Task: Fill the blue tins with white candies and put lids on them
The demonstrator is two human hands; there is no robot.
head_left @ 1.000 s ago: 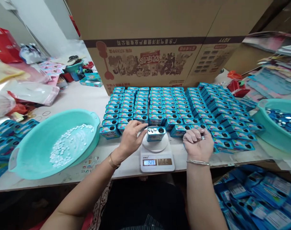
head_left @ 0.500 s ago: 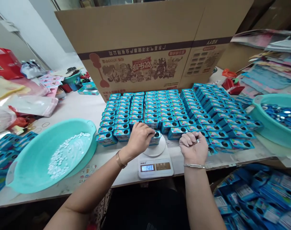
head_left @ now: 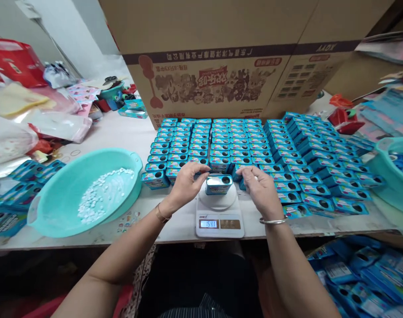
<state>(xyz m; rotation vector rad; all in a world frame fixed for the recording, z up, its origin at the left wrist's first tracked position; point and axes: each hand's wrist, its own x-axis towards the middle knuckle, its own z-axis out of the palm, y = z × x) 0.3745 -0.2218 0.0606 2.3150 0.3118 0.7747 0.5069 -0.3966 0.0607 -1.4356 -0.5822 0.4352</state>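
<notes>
A small blue tin (head_left: pixel 218 185) with a dark round hole in its lid stands upright on the round pan of a white kitchen scale (head_left: pixel 236 230). My left hand (head_left: pixel 189 182) is just left of the tin, thumb and fingers apart, with nothing visible between them. To the tin's right, my right hand (head_left: pixel 260 187) has its fingers curled, and a bit of white tablet shows between them. Similar tins (head_left: pixel 221 152) stand in tight rows right behind the scale and both hands. White tablets (head_left: pixel 97 198) lie in the green basin (head_left: pixel 55 190) at the left.
A large cardboard box (head_left: pixel 204 26) stands behind the rows. Another green basin (head_left: pixel 387 176) with shiny blue pieces is at the far right. Below the table's right edge are many blue tins (head_left: pixel 363 274). Plastic bags (head_left: pixel 62 123) and more tins (head_left: pixel 19 194) crowd the left.
My left hand has drawn back leftward from the tin and its fingers have parted. My right hand has turned over and moved in toward the tin. The scale's reading has changed.
</notes>
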